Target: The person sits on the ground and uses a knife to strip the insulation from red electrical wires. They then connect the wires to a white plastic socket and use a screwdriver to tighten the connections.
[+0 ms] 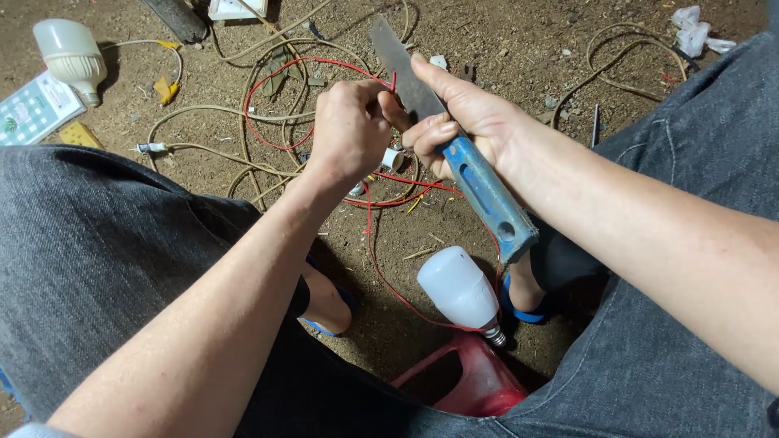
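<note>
My right hand (466, 122) grips a large knife by its worn blue handle (487, 191); the dull grey blade (399, 61) points up and away. My left hand (349, 130) is closed on a thin red wire (324, 63), pinching it right against the blade's edge. The wire loops over the dirt floor and trails down between my knees. A small white lamp socket (393, 158) peeks out just under my left hand.
A white bulb (458, 292) lies between my feet above a red plastic stool (479, 381). Another white bulb (71, 55) and a printed box (32, 107) lie far left. Beige cables (243, 138) tangle across the dirt. My jeans-clad knees flank the view.
</note>
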